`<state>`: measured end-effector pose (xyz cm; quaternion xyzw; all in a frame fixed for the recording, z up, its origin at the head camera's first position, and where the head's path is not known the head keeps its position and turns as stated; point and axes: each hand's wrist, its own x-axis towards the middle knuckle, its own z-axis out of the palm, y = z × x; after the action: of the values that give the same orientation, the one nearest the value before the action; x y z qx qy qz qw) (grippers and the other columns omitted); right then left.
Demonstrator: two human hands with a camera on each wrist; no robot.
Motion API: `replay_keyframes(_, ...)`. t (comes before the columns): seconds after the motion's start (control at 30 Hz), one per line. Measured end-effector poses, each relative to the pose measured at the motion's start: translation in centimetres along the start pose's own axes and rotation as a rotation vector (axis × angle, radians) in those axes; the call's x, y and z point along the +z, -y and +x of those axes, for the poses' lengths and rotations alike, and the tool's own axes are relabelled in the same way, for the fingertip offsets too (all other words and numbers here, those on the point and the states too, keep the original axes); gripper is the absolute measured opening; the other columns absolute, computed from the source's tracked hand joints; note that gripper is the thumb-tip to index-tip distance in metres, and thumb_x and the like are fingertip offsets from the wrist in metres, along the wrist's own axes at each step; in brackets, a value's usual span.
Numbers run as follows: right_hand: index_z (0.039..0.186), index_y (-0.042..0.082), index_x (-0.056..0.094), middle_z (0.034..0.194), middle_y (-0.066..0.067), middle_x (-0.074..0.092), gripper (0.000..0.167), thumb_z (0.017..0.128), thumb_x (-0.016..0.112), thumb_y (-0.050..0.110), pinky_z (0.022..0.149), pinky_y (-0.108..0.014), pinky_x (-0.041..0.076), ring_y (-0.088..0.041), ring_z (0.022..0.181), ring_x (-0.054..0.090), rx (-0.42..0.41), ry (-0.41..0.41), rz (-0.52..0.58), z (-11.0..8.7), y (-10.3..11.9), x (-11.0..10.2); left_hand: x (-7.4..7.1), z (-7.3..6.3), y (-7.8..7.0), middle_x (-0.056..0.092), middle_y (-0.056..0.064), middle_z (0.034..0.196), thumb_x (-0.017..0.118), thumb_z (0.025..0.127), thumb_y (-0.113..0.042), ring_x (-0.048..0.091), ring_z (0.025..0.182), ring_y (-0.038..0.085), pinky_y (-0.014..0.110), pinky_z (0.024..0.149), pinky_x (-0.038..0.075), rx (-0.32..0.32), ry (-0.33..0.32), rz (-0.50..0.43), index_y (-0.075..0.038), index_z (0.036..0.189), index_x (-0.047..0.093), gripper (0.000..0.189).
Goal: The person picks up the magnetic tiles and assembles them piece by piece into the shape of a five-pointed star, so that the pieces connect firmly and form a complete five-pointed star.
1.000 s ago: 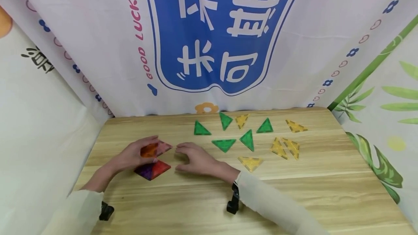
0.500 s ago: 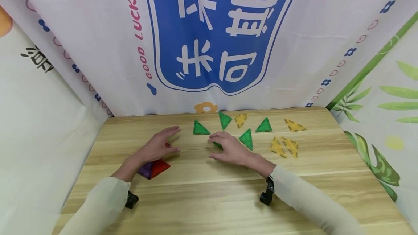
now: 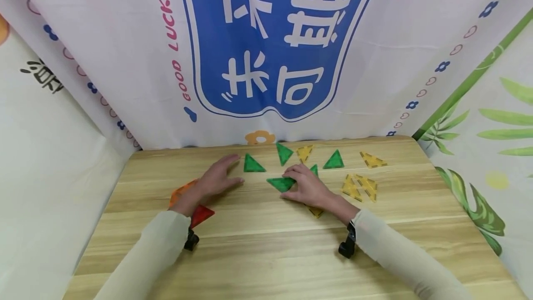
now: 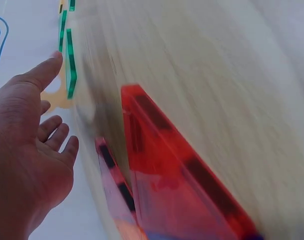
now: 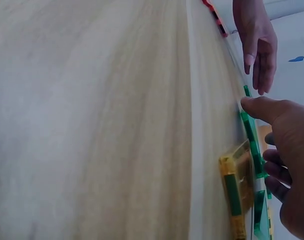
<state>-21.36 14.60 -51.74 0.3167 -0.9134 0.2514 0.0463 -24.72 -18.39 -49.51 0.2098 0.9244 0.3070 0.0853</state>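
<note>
My right hand [image 3: 310,189] is over a flat green triangular tile [image 3: 279,183], thumb and fingertips spread about its right part. In the right wrist view this hand [image 5: 291,145] has its thumb extended and apart from the fingers; whether it touches the tile is hard to tell. My left hand [image 3: 215,179] reaches forward with nothing in it, its fingers apart, a little left of another green triangle [image 3: 253,164]. Under and beside the left wrist lie a red triangle [image 3: 202,215] and an orange one [image 3: 179,196]; in the left wrist view a pink tile [image 4: 112,185] shows too.
More green triangles [image 3: 284,154] [image 3: 334,160] lie toward the back of the wooden table [image 3: 266,253]. Several yellow triangles [image 3: 351,188] are spread on the right, one [image 3: 315,211] partly under the right wrist. A printed cloth [image 3: 145,59] hangs behind the table's far edge.
My left hand has left the orange, pink, red and purple tiles and moved right and forward. The right hand has moved right to the green triangle, which stays in place.
</note>
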Motion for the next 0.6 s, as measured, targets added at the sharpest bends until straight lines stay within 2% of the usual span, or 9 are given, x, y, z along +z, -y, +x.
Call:
replay_keyframes(0.27,0.124,0.006,0.075,0.124,-0.008,0.069,0.054,0.084,0.092,0.039,0.099,-0.044,0.056,-0.026,0.115,0.063,-0.004,-0.02,-0.036,0.1,0.0,0.6,1.2,2.0,-0.1,0.031,0.02,0.171,0.079,0.098,-0.028,0.027,0.158,0.04,0.056,0.128,0.025,-0.061,0.026,-0.011,-0.004,0.165,0.033,0.085)
replay_keyframes(0.43,0.119,0.006,0.076,0.12,-0.006,0.071,0.049,0.084,0.092,0.038,0.095,-0.042,0.058,-0.024,0.111,0.065,-0.008,-0.029,-0.039,0.2,0.0,0.7,1.7,3.0,0.0,0.033,0.022,0.169,0.079,0.098,-0.028,0.029,0.157,0.042,0.056,0.128,0.027,-0.048,0.017,-0.004,0.0,0.163,0.035,0.084)
replay_keyframes(0.6,0.116,0.007,0.078,0.119,-0.006,0.072,0.046,0.084,0.092,0.036,0.094,-0.041,0.059,-0.023,0.11,0.066,-0.014,-0.033,-0.037,0.1,-0.1,0.6,1.8,3.9,0.0,0.04,0.022,0.165,0.08,0.097,-0.026,0.035,0.154,0.042,0.055,0.126,0.03,-0.023,0.005,0.004,0.002,0.159,0.044,0.077)
